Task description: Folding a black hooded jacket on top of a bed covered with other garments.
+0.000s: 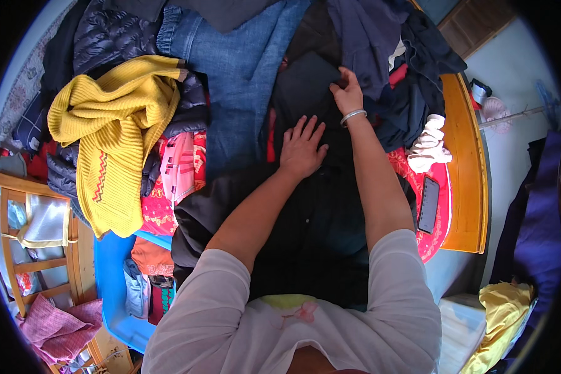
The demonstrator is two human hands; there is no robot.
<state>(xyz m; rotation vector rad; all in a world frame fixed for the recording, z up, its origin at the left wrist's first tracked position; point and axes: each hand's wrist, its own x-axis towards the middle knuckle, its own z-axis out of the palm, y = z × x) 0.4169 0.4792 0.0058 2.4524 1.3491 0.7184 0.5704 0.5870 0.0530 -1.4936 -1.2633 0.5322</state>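
A black garment (308,215) is spread out in front of me, from my lap up over the pile. My left hand (301,149) lies flat on it with the fingers apart. Farther up and to the right, my right hand (348,96), with a silver bangle (353,117) at the wrist, pinches the edge of a dark panel of the cloth (305,84). Left of the black garment are blue jeans (234,68). A yellow ribbed sweater (115,131) with a red zigzag is heaped over a dark quilted jacket (115,31).
Dark clothes (380,56) are piled at the upper right, near white crumpled cloth (429,144). A phone (428,204) lies on red cloth beside the wooden edge (467,187). A blue tub (121,318) with folded clothes stands lower left, beside a wooden chair (40,265).
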